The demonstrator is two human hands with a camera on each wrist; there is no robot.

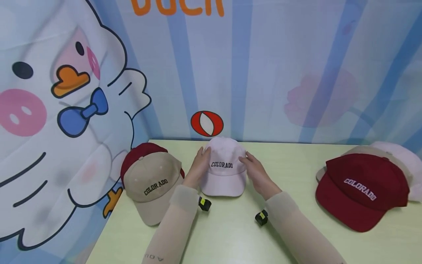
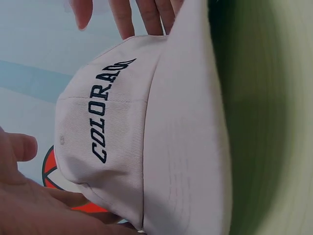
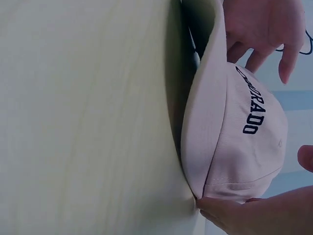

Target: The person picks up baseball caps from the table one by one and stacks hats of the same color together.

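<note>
A pale pink baseball cap (image 1: 226,156) with dark COLORADO lettering sits on the table near its back edge, brim toward me. My left hand (image 1: 199,167) touches the cap's left side. Against its right side lies my right hand (image 1: 259,175). In the left wrist view the left hand (image 2: 44,196) has fairly straight fingers along the cap, partly hidden behind it, with the thumb apart. Seen from the right wrist, the right hand's fingers (image 3: 234,213) reach the edge where brim and crown meet; its thumb stands off the cap.
At left, a beige cap (image 1: 151,176) overlaps a dark red cap (image 1: 145,148). At right, another dark red cap (image 1: 366,183) lies over a beige cap (image 1: 357,149) and a pale pink cap (image 1: 400,152). A printed cloth (image 1: 263,73) hangs behind the light table (image 1: 230,234).
</note>
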